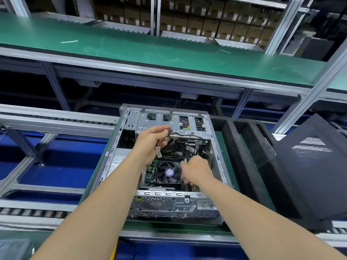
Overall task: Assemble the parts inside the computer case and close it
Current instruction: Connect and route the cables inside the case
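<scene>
An open computer case [120, 147] lies on its side on a green pallet, its inside facing up. My left hand [150, 143] is inside it and grips a bundle of black cables [171, 142] below the silver drive cage [159, 119]. My right hand [197, 170] is curled over the right side of the CPU cooler fan [168, 173], fingers down on the board; what they hold is hidden. The power supply [120, 160] sits at the case's left. A black side panel [308, 177] leans to the right of the case.
A black foam tray [249, 156] stands between case and panel. Roller conveyor rails [37, 212] run left and right. A green belt [150, 51] crosses above, with stacked cartons [206, 19] behind it. An aluminium post [323, 87] rises at the right.
</scene>
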Demonstrator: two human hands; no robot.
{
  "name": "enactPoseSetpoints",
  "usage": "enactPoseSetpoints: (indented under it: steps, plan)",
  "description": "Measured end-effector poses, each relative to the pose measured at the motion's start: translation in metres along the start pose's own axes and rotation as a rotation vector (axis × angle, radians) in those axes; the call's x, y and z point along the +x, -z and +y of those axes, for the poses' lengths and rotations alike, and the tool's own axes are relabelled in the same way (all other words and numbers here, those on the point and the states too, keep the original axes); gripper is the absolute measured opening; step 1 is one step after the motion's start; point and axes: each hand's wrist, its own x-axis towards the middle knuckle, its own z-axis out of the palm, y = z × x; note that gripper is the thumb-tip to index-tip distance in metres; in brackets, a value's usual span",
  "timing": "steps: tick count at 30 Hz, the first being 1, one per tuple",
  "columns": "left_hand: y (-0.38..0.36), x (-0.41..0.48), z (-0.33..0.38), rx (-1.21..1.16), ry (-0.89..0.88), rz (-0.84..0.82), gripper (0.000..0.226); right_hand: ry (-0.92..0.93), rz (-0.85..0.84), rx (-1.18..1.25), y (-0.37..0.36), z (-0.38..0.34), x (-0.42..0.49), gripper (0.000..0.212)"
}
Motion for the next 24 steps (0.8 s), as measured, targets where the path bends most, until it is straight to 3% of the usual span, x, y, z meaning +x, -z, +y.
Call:
enactPoseSetpoints:
  steps: [3, 6, 8, 12, 18, 21, 24]
  plan:
    - [0.001, 0.002, -0.002, -0.024, 0.009, 0.011, 0.021, 0.248, 0.219, -0.042, 0.001, -0.007, 0.004, 0.019]
    - [0.001, 0.002, -0.001, -0.111, 0.040, 0.017, 0.021, 0.443, 0.126, -0.098, 0.002, -0.010, 0.014, 0.044]
    - [0.001, 0.002, -0.001, -0.171, 0.066, 0.008, 0.026, 0.531, 0.064, -0.164, 0.004, -0.013, 0.024, 0.036]
    - [0.002, 0.002, 0.001, -0.238, 0.050, 0.019, 0.024, 0.562, -0.012, -0.198, -0.005, -0.013, 0.040, 0.021]
    - [0.004, -0.011, 0.020, 0.218, 0.025, -0.004, 0.032, 0.635, -0.044, -0.121, -0.020, -0.025, 0.053, 0.023]
    - [0.008, -0.017, 0.023, 0.281, 0.109, 0.039, 0.032, 0.611, -0.066, -0.066, -0.020, -0.029, 0.061, 0.016]
    - [0.004, -0.018, 0.023, 0.345, 0.154, 0.131, 0.028, 0.619, -0.052, -0.139, -0.023, -0.029, 0.068, 0.029]
